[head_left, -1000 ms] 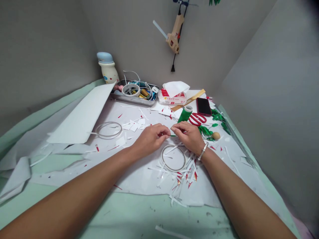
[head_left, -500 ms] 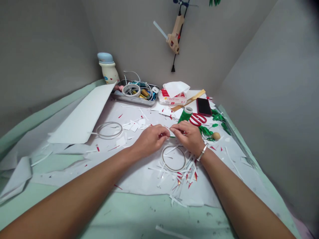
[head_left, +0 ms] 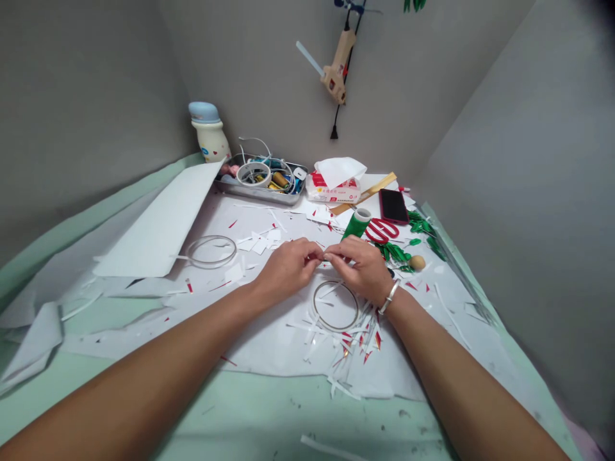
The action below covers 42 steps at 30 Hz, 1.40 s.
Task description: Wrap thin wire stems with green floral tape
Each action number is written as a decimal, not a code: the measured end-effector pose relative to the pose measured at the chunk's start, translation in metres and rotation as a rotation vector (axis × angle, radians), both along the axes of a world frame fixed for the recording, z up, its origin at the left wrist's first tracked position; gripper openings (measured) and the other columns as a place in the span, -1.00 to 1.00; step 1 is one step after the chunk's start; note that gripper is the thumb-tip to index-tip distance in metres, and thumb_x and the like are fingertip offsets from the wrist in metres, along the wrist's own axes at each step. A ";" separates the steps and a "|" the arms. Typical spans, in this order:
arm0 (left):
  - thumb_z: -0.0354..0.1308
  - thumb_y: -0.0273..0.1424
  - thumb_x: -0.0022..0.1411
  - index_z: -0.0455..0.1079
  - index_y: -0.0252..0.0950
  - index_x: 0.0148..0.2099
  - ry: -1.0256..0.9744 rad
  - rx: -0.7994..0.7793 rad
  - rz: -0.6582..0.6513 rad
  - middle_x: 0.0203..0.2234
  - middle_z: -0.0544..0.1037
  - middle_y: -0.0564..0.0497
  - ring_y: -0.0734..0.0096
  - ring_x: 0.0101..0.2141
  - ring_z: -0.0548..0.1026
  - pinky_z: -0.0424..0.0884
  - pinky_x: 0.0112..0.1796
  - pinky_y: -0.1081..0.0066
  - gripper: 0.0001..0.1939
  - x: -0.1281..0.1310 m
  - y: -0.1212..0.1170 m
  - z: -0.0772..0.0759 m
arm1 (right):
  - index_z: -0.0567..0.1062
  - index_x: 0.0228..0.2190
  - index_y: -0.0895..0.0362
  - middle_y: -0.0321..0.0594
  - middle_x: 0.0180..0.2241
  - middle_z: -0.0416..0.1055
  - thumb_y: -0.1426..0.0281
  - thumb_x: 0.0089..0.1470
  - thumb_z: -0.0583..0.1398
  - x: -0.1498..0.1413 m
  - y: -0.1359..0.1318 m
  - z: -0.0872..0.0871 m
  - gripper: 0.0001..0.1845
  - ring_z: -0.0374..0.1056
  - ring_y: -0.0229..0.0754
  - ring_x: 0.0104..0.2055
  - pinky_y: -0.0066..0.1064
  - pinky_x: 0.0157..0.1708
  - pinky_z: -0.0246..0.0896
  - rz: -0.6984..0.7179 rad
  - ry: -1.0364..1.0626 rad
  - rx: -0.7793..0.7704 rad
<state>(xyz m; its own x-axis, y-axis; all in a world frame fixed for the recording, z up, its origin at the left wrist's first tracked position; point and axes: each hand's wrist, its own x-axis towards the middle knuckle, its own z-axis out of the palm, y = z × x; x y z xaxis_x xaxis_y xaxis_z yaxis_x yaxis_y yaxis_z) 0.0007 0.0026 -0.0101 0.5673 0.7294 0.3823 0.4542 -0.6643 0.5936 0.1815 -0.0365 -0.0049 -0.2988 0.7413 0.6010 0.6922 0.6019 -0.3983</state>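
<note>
Green strip (head_left: 325,260), pinched by both hands (head_left: 291,264), now barely shows; they've drawn closer.

Open room above the right hand (head_left: 359,266), green spool (head_left: 356,225) (red scissors (head_left: 383,231) alongside) dead ahead

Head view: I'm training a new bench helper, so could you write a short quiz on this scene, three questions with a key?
1. True or false: in the picture, the phone lies to the right of the tissue pack.
2. Which of these is nearest the right hand? A: the metal tray; B: the green spool; C: the bottle.
3. Fill in: the bracelet is worn on the person's ____ wrist.

Key: 1 true; 2 B; 3 right.
</note>
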 end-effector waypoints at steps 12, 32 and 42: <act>0.04 -0.44 0.15 0.42 -0.29 -0.29 -0.157 -0.083 0.114 -0.35 0.52 0.02 0.42 -0.31 0.44 0.35 -0.28 0.43 -0.87 0.000 0.002 0.005 | 0.55 -0.39 0.12 -0.26 -0.48 0.48 0.44 0.09 0.16 0.001 -0.002 -0.004 -0.86 0.30 -0.26 -0.40 -0.42 -0.31 0.19 0.105 -0.070 -0.136; 0.06 -0.50 0.10 0.43 -0.28 -0.33 0.008 -0.025 0.098 -0.40 0.50 0.02 0.41 -0.38 0.42 0.33 -0.31 0.40 -0.87 0.001 0.001 0.001 | 0.54 -0.39 0.11 -0.24 -0.48 0.47 0.40 0.12 0.13 -0.004 -0.004 -0.001 -0.83 0.29 -0.24 -0.40 -0.38 -0.30 0.20 0.053 -0.033 -0.039; 0.05 -0.45 0.15 0.42 -0.28 -0.28 -0.173 -0.137 0.007 -0.33 0.52 0.04 0.44 -0.31 0.45 0.36 -0.29 0.45 -0.87 0.002 -0.003 0.006 | 0.56 -0.41 0.11 -0.26 -0.45 0.50 0.46 0.08 0.16 0.012 0.006 -0.011 -0.85 0.34 -0.26 -0.39 -0.44 -0.35 0.19 -0.007 -0.014 -0.184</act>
<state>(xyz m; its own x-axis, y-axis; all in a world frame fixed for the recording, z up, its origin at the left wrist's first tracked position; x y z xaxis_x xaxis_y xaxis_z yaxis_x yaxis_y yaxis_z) 0.0025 -0.0005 -0.0042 0.4967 0.7851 0.3700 0.3425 -0.5690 0.7476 0.1932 -0.0303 -0.0159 -0.3001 0.8403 0.4514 0.7024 0.5149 -0.4915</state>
